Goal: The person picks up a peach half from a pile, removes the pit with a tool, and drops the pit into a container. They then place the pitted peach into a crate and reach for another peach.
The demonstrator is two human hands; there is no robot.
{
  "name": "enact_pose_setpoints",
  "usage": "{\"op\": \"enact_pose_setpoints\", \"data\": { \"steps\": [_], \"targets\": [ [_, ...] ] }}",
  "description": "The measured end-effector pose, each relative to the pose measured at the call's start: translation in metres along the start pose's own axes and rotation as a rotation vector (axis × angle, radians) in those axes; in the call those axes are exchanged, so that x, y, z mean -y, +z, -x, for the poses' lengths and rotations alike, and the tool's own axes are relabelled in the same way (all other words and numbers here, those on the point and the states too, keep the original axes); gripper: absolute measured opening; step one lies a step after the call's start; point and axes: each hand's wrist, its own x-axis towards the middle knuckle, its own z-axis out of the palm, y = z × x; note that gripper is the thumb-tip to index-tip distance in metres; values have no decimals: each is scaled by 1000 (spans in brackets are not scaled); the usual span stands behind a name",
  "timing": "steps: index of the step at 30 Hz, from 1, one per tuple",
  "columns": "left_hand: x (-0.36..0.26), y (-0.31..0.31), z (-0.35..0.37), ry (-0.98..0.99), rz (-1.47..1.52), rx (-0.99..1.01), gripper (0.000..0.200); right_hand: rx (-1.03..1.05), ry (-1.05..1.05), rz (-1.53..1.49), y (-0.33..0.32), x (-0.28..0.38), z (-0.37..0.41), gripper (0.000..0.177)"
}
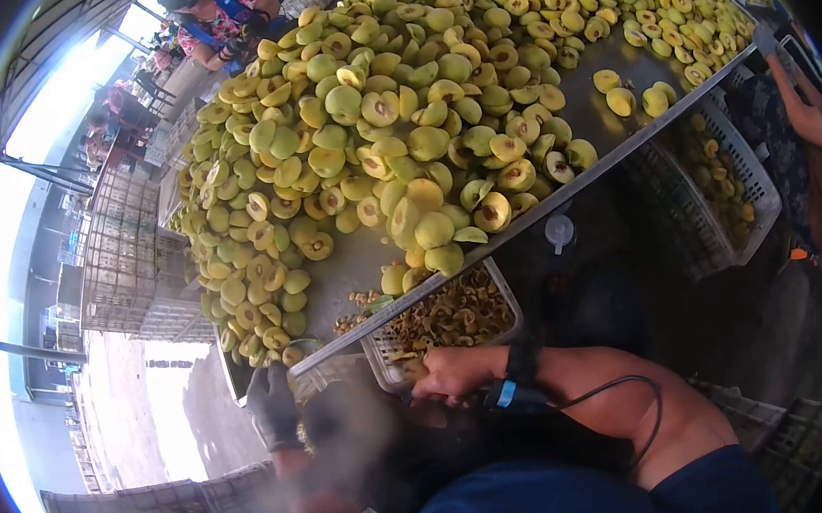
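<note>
A large heap of halved green-yellow fruit (346,104), many with brown centres, lies on a metal table (352,261). My right hand (455,373), bare, with a dark band at the wrist, is curled closed at the near rim of a white basket (514,305); what it grips is hidden. Brown and yellow scraps (455,314) fill that basket. My left hand (273,406), in a grey glove, is by the table's near corner, just below the fruit. Its fingers are partly hidden and blurred, so its hold is unclear.
A second crate (763,195) with fruit pieces stands right of the table, near another person's arm (805,115). A clear cup (559,230) is below the table edge. At upper left a person (221,20) works across the heap. Stacked crates (124,241) stand at left.
</note>
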Motion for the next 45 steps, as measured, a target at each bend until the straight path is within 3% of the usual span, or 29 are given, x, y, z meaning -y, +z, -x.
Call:
{"op": "enact_pose_setpoints", "data": {
  "steps": [1,2,3,6,9,10,11,13,15,18,21,24,27,29,31,34,37,40,44,45],
  "targets": [
    [22,-19,-9,79,-408,-70,24,-99,-33,300,-2,-21,-11,21],
    [38,-28,-18,161,-811,-144,26,-226,124,155,3,-5,-4,20],
    [32,-27,-23,171,-740,-212,31,-376,258,-8,9,13,4,23],
    [-8,14,-33,284,-327,-42,34,-399,268,-81,9,31,7,26],
    [-65,93,-38,320,-372,276,42,-414,247,-57,3,8,-14,28],
    [-71,121,-42,379,-300,378,44,-411,46,78,0,3,-13,28],
    [-82,144,-45,436,-419,435,46,-399,-155,213,-4,-1,-10,28],
    [-90,170,-55,497,-525,532,50,-463,-236,183,-8,3,-12,28],
    [-91,181,-66,510,-493,625,52,-626,18,-156,-1,22,-8,29],
    [-91,181,-71,455,-529,703,47,-608,-28,-175,0,46,3,28],
    [-85,158,-65,288,-363,584,48,-547,-79,-163,-8,38,0,24],
    [-56,122,-63,-146,915,826,56,-518,-156,-335,-7,38,-1,22],
    [-86,94,-18,566,-143,444,57,-427,-217,-421,-4,50,2,17],
    [-75,104,-4,385,236,479,51,-398,-242,-425,-4,50,2,14],
    [-69,104,3,-213,1047,674,44,-407,-229,-390,-2,48,-1,14],
    [-63,118,17,-27,888,550,44,-403,-175,-272,-2,48,3,11],
    [-46,127,18,619,60,294,41,-402,-130,-175,-1,49,6,17],
    [-49,135,25,589,143,199,34,-496,-234,-18,-2,36,-3,21],
    [-46,137,29,704,-3,150,29,-528,-246,132,-5,25,-10,24],
    [-41,139,29,721,-12,144,28,-567,-338,132,-3,18,-18,22]
  ]
}}
